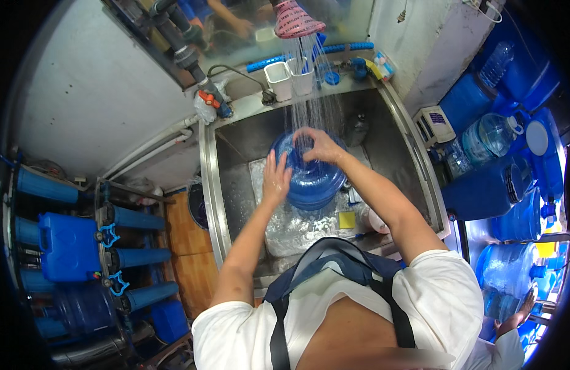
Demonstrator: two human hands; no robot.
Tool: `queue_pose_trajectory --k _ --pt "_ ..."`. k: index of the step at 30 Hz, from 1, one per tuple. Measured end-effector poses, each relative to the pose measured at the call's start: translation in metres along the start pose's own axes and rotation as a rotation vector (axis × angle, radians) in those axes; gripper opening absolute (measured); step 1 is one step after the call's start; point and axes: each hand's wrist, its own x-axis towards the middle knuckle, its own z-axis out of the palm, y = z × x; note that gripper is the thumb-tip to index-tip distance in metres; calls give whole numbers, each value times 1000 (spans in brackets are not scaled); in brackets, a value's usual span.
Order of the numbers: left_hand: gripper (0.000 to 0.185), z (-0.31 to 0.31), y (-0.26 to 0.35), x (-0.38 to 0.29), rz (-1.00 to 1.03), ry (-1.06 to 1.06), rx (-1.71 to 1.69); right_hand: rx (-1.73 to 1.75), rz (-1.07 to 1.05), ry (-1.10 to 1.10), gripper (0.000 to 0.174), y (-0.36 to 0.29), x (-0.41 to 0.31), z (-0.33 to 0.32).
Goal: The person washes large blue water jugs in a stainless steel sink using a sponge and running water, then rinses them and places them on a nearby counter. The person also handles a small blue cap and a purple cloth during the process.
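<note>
A round blue plastic water jug (pixel 312 185) stands upright in a stainless steel sink, under a spray of water falling from a shower outlet wrapped in pink printed material (pixel 298 21). My right hand (pixel 316 147) curls around the neck at the jug's top, fingers bent; whether it grips the neck is unclear. My left hand (pixel 276 179) lies spread against the jug's left side, its fingers apart. Near the jug in the sink are a yellow sponge (pixel 346 220) and a dark bottle (pixel 357 129). Part of the jug is hidden by my hands and the falling water.
The sink's steel rim (pixel 212 185) surrounds the work. White plastic containers (pixel 278 81) and an orange-handled valve (pixel 209 99) are at the back. Blue jugs and containers (pixel 481 189) crowd the right, where another person's hand (pixel 525 307) touches a jug. Blue filter housings (pixel 141 259) line the left.
</note>
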Motion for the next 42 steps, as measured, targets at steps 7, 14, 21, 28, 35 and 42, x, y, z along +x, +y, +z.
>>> queue_pose_trajectory --k 7,14,21,28,35,42 --pt "63 72 95 -63 341 -206 365 -55 190 404 56 -4 -3 19" --pt "83 113 104 65 268 -258 152 -302 281 451 65 -5 -18 20" --pt "48 40 56 -10 518 -143 220 -23 94 433 66 26 -7 16" --pt "61 -8 -60 -54 -795 72 -475 99 -215 276 53 10 -26 45" --pt "62 2 -90 -125 -770 -384 -1440 134 -232 271 48 -70 7 11" --pt "65 18 -49 -132 -892 -31 -1749 257 10 500 55 -103 59 -26"
